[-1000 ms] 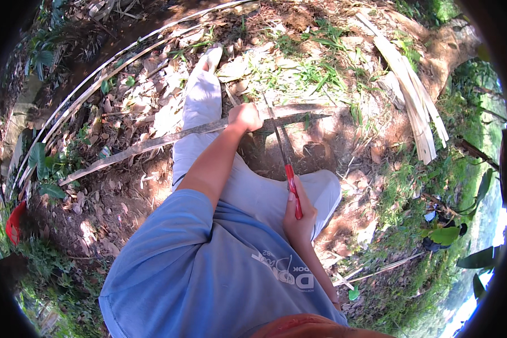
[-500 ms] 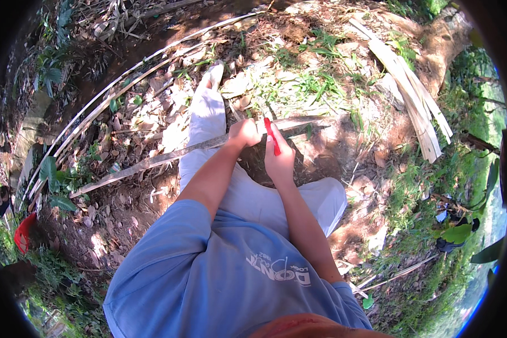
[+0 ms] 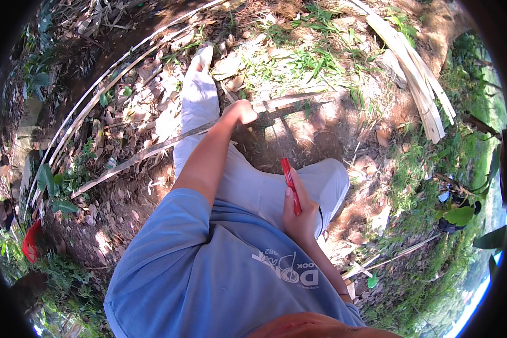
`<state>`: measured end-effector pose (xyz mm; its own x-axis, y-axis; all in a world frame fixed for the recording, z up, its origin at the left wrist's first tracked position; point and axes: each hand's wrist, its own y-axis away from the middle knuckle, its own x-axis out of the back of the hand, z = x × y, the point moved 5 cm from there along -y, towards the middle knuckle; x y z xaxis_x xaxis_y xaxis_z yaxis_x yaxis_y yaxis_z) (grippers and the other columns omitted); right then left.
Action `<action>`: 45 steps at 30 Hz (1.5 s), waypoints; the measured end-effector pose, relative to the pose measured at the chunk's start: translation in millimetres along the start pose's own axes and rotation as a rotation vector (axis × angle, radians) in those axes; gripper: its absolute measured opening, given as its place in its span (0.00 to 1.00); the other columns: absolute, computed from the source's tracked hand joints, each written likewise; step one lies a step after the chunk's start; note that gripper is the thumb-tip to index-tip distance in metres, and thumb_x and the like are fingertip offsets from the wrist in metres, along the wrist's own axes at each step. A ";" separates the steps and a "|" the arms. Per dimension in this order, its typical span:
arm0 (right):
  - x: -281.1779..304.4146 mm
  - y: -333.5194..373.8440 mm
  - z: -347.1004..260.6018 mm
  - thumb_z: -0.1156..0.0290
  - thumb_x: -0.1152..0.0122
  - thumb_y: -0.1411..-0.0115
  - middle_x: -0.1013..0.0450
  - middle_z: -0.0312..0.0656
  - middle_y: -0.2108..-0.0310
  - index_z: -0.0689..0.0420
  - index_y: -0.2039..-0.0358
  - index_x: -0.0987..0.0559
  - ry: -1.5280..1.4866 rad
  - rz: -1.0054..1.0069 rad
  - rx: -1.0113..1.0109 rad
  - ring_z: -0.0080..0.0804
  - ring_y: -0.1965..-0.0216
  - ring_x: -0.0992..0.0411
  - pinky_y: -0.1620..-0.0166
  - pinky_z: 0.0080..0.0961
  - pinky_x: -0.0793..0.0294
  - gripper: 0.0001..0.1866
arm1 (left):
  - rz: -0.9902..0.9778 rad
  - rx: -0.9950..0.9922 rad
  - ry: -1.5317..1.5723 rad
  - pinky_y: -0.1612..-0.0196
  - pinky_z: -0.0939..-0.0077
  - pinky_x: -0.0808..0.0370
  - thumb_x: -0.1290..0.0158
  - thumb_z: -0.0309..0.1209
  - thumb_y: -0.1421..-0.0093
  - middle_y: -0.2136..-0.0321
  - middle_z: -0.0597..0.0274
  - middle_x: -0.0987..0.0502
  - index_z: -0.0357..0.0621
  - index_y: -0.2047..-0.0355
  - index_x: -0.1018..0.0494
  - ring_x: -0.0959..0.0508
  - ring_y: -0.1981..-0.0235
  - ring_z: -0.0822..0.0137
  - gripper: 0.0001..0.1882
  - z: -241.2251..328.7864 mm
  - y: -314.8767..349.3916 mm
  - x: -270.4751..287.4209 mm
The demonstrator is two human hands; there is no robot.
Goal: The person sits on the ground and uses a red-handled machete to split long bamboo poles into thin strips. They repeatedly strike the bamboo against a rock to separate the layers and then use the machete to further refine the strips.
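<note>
Nearest the body, the right hand (image 3: 299, 214) is closed round a red handle (image 3: 290, 187) that points ahead and slightly left, toward the strip (image 3: 143, 152) but apart from it. Farther out, the left hand (image 3: 242, 112) grips that strip and so is the nearer hand; its long axis slants from low left, over the left leg (image 3: 199, 101), to ahead and right, its right-hand stretch lying ahead of the right hand. Beyond, well apart at right, lie pale slats (image 3: 414, 79).
</note>
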<state>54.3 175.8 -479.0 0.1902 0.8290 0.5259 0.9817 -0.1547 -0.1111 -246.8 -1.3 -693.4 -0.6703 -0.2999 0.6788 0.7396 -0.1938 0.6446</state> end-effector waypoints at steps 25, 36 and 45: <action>-101.6 -169.1 39.2 0.66 0.41 0.31 0.19 0.58 0.66 0.59 0.41 0.20 -0.263 0.096 -0.012 0.51 0.67 0.17 0.62 0.37 0.20 0.20 | 0.224 -0.026 0.067 0.53 0.57 0.19 0.44 0.43 0.50 0.59 0.39 0.15 0.35 0.60 0.16 0.14 0.54 0.45 0.25 -11.9 3.2 -0.5; -8.0 -11.9 6.0 0.74 0.42 0.29 0.18 0.57 0.52 0.58 0.34 0.25 -0.051 -0.027 0.055 0.34 0.63 0.15 0.59 0.27 0.21 0.23 | 0.144 -0.015 -0.010 0.53 0.54 0.20 0.48 0.38 0.49 0.59 0.31 0.18 0.28 0.61 0.19 0.16 0.53 0.41 0.24 -17.7 -9.3 3.1; -7.6 -43.4 11.3 0.73 0.41 0.29 0.17 0.57 0.57 0.59 0.35 0.24 -0.139 -0.022 -0.063 0.35 0.65 0.16 0.59 0.29 0.21 0.22 | 0.143 0.073 -0.086 0.49 0.59 0.18 0.47 0.39 0.50 0.54 0.43 0.16 0.40 0.58 0.15 0.15 0.50 0.46 0.23 10.7 26.9 11.6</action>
<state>10.1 182.3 -487.7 0.1694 0.8982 0.4056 0.9852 -0.1652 -0.0454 -235.3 0.0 -664.4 -0.5635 -0.2380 0.7911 0.8235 -0.0853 0.5609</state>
